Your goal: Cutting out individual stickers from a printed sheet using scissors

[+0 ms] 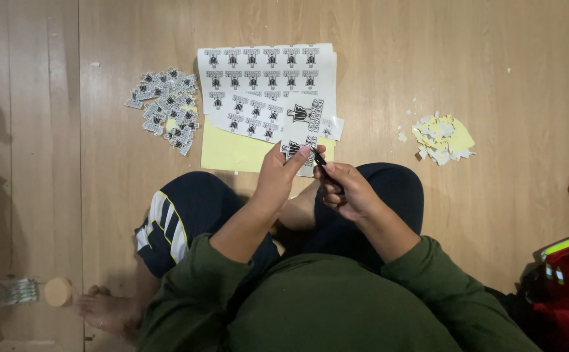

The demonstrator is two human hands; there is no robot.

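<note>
You are sitting cross-legged on wooden floor (493, 78). Your left hand (278, 175) is pinching printed sticker strip (302, 124), fingers closed on its lower end, strip raised above your lap. Your right hand (348, 189) is gripping small black cutting tool (319, 158), tip touching strip edge. Sticker sheets (258, 81) are lying ahead over yellow backing paper (229, 151). Cut stickers pile (167, 107) is sitting left of sheets; yellow scrap heap (442, 137) well apart, right.
</note>
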